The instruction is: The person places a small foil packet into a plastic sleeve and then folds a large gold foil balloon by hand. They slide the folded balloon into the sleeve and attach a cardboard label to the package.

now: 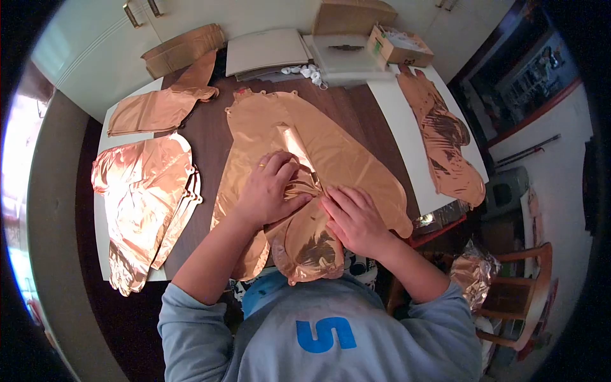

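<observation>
A large flat rose-gold foil balloon (356, 153) lies in front of me, its near part folded over and wrinkled. My left hand (270, 188) rests on it, fingers bent over the foil and thumb spread apart toward the middle. Several pleats bunch up between my two hands. At the right end of those pleats, my right hand (353, 216) has its fingers pressed together on the foil fold; its thumb is partly hidden. A rounded, shiny flap of the same balloon hangs over the table's near edge, against my shirt.
More foil balloons lie in a left stack (146, 197), a far-left piece (153, 111) and a right piece (445, 140) on a white board (388, 105). Behind are a cardboard box (401, 44), a plastic bin (350, 60) and white ribbon rolls (309, 73). A wooden chair (522, 293) stands right.
</observation>
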### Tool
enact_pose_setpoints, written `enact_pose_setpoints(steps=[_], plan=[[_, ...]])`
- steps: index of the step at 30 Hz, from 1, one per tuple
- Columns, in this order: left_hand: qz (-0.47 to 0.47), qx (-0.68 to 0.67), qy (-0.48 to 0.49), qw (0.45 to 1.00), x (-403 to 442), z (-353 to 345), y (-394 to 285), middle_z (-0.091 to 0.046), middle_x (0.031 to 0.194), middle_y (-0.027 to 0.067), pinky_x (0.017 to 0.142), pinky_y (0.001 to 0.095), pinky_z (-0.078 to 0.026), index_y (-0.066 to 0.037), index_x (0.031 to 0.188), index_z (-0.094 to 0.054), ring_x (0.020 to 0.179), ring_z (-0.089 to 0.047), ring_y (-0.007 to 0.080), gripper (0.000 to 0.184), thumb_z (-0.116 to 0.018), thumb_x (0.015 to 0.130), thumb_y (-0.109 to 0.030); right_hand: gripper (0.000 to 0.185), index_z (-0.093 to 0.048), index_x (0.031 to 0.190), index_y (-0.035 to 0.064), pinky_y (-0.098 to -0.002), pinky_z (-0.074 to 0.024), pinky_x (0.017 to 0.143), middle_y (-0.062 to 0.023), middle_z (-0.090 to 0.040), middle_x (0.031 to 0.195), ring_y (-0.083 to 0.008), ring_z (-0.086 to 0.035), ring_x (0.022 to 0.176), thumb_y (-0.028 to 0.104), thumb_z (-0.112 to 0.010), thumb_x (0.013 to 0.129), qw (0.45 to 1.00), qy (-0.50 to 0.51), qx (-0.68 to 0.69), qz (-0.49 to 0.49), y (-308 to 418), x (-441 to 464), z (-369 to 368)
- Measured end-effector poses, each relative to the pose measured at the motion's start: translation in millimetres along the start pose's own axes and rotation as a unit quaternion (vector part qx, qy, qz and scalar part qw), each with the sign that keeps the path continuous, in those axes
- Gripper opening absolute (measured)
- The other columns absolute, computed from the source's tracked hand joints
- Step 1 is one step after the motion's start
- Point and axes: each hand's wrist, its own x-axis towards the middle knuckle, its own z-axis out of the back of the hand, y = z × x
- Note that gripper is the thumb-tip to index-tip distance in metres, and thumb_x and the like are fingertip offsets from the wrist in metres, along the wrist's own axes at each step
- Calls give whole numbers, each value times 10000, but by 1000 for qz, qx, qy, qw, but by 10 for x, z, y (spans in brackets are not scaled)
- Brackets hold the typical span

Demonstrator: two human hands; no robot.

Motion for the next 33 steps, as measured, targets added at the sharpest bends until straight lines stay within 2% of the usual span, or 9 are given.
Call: enact_pose_setpoints(steps=[6,9,12,15,18,24,27,30,33], plan=[[6,2,13,1000,-3,8,5,-580,1206,168,965,457,-458,-47,1103,-618,1139,-561,375,525,-819,713,-334,483,-542,1293,-21,-494,-345,1088,-181,-503,1383,-343,-450,1278,222,-631,885,1000,13,4,-8,-2,12,30],[0,12,7,1000,28,34,-22,-594,1160,156,973,465,-447,-61,1083,-627,1101,-574,353,505,-801,728,-375,484,-539,1287,-20,-494,-354,1078,-184,-510,1358,-348,-457,1260,221,-633,878,1000,9,2,-3,-16,17,30],[28,50,54,997,135,113,-154,-610,1042,108,997,497,-416,-88,1049,-637,1036,-592,312,498,-789,730,-440,490,-535,1278,-20,-496,-361,1066,-187,-516,1325,-353,-463,1237,221,-641,865,1000,18,-7,-2,13,48,55],[53,119,34,991,185,-11,-258,-597,928,56,992,521,-396,-119,996,-638,955,-600,276,489,-785,720,-495,492,-532,1272,-21,-495,-366,1055,-184,-518,1301,-355,-467,1220,215,-644,854,1000,19,-10,-4,37,59,64],[73,147,22,986,200,-123,-273,-586,893,39,985,533,-391,-128,949,-621,923,-601,268,496,-800,695,-514,474,-534,1272,-16,-505,-349,1076,-189,-511,1306,-369,-454,1240,199,-627,860,999,31,10,-14,33,34,85],[63,119,-4,991,164,-144,-253,-577,885,45,935,509,-426,-125,936,-611,893,-595,269,507,-827,668,-497,586,-527,1314,-1,-537,-291,1131,-201,-490,1350,-394,-417,1296,206,-664,783,994,95,43,31,-60,-202,220],[49,119,-17,992,164,-147,-246,-575,896,55,878,459,-450,-115,955,-607,888,-591,274,513,-834,673,-478,656,-530,1322,2,-540,-284,1140,-194,-467,1405,-388,-386,1341,225,-695,728,991,95,78,49,-97,-223,275],[47,98,-19,994,154,-154,-238,-576,917,66,850,428,-459,-104,974,-598,897,-587,291,524,-839,677,-462,602,-543,1311,15,-538,-290,1141,-178,-480,1422,-361,-406,1351,239,-666,766,993,95,2,66,-54,-207,241],[31,94,-46,994,138,-184,-217,-576,946,73,833,421,-463,-97,989,-594,903,-584,305,537,-842,676,-456,481,-593,1253,27,-520,-324,1131,-156,-547,1371,-314,-482,1305,241,-613,822,992,0,-63,112,-46,-259,-14]])
